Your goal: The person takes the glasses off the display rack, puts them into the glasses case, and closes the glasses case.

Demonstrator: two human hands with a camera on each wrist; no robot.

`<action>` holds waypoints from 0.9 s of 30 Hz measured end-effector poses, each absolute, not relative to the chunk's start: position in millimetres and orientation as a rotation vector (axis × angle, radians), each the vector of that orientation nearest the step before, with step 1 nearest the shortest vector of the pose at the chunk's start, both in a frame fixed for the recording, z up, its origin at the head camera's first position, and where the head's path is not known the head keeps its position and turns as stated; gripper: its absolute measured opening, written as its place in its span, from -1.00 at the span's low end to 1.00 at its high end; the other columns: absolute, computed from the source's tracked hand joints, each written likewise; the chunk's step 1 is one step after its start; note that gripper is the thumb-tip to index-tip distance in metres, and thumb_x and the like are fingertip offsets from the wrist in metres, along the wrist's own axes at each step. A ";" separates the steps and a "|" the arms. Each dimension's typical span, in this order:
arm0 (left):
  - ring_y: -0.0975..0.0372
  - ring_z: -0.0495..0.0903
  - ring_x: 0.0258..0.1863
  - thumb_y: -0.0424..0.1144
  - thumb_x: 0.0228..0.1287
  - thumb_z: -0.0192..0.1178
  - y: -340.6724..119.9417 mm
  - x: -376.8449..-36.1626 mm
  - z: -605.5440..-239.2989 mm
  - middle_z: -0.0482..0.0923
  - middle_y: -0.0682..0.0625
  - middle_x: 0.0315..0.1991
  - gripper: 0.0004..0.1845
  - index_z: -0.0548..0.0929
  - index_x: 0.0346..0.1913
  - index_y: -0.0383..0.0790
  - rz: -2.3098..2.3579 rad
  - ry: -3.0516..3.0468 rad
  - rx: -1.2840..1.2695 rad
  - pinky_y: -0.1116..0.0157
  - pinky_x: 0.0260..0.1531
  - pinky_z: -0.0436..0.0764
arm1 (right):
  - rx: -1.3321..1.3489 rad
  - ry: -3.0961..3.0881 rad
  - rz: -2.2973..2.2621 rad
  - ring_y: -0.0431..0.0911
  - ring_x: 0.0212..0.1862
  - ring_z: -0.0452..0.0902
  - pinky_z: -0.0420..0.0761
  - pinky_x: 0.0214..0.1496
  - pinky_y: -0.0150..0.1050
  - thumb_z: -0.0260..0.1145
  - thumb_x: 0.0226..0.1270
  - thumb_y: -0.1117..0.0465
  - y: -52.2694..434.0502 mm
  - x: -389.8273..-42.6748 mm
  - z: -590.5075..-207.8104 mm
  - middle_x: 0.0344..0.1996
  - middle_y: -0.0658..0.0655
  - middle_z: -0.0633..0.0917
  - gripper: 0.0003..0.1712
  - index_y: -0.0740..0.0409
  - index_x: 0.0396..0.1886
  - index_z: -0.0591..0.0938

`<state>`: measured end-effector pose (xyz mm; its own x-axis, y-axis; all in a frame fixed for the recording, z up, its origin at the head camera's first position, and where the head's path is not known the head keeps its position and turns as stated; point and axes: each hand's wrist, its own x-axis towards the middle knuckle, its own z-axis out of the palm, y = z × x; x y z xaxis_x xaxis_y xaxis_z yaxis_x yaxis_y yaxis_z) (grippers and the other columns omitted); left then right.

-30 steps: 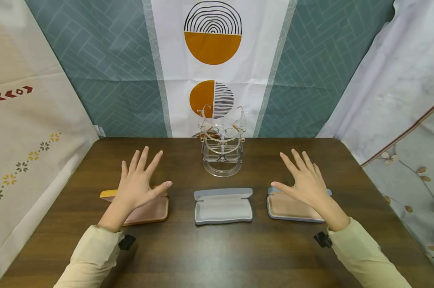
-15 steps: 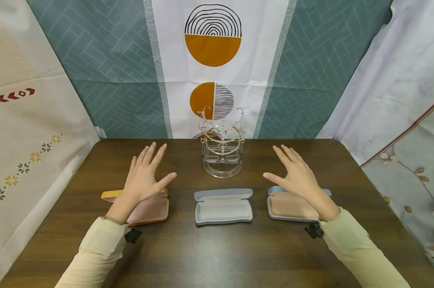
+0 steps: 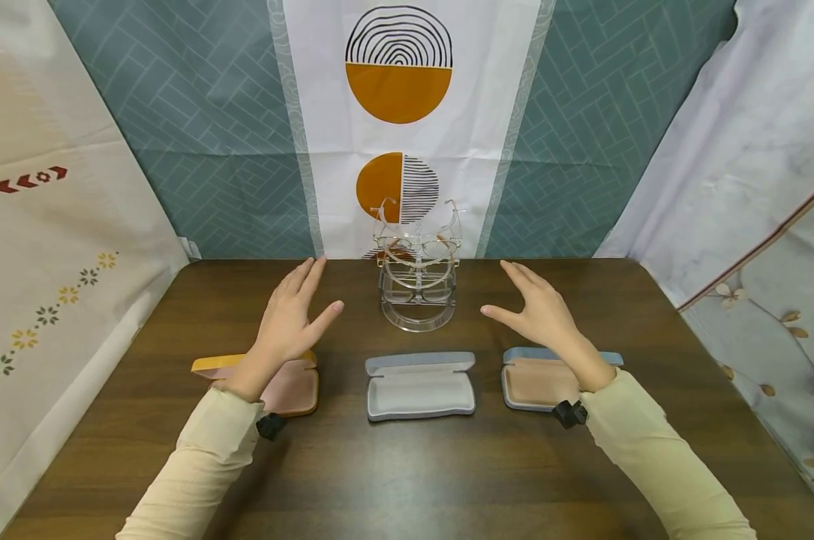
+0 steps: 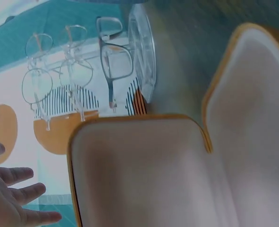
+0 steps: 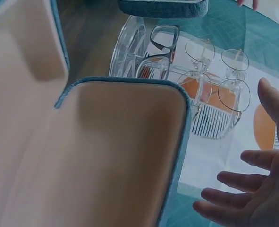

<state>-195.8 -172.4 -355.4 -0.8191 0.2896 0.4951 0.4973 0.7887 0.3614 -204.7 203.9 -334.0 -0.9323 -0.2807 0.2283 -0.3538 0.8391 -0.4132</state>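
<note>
My left hand point(image 3: 290, 315) hangs in the air above the yellow glasses case point(image 3: 298, 388), fingers straight and thumb spread, holding nothing. On the other side my right hand point(image 3: 542, 313) hovers by the blue glasses case point(image 3: 531, 382), likewise with extended fingers and nothing held. Both cases lie open, and the forearms partly cover them. Between them a grey glasses case point(image 3: 420, 396) lies open with a pale lining. Behind stands a clear display stand point(image 3: 416, 324) carrying three pairs of glasses; the lowest pair point(image 4: 114, 61) has a dark frame, while the upper ones look thin-framed.
The cases and stand are on a dark wooden table point(image 3: 413, 480). A patterned cloth point(image 3: 238, 150) hangs behind its far edge. Light fabric point(image 3: 49, 225) borders the left side, and a flowered curtain point(image 3: 751, 225) the right. A small black device point(image 3: 270, 426) sits at each wrist.
Both hands have moved forward and inward, toward the display stand, and their fingers have come closer together. The cases and the glasses have stayed in place.
</note>
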 end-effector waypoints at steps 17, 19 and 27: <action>-0.11 0.31 0.14 -0.17 0.34 -0.04 -152.0 -213.1 -349.8 0.35 -0.29 0.16 -0.45 0.21 0.32 -0.35 -1.112 -2.420 -0.482 -0.06 0.08 0.30 | 0.510 -2.727 0.868 0.22 0.07 0.41 0.38 0.07 0.12 0.27 0.21 0.03 193.6 -225.8 -326.9 0.09 0.36 0.47 -0.28 0.31 0.27 0.31; -0.08 0.37 0.07 -0.22 0.33 -0.02 -150.7 -215.7 -349.6 0.41 -0.29 0.09 -0.48 0.25 0.29 -0.39 -1.176 -2.379 -0.480 -0.04 -0.01 0.38 | 0.503 -2.715 0.887 0.22 0.05 0.44 0.41 0.04 0.11 0.27 0.22 0.05 192.5 -227.6 -326.4 0.05 0.36 0.50 -0.32 0.31 0.25 0.34; -0.01 0.49 -0.03 -0.33 0.27 0.06 -143.5 -222.9 -344.7 0.49 -0.25 -0.03 -0.51 0.32 0.25 -0.39 -1.417 -2.307 -0.358 0.05 -0.13 0.52 | 0.416 -2.699 1.063 0.15 -0.05 0.52 0.47 -0.03 0.06 0.22 0.27 0.09 187.6 -235.4 -324.2 -0.09 0.30 0.61 -0.45 0.31 0.17 0.44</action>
<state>-222.9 -143.5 -344.7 -0.8838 0.0048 0.4678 0.4194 0.4513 0.7877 -235.4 187.6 -324.2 -0.9380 -0.1829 0.2944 -0.3346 0.6998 -0.6312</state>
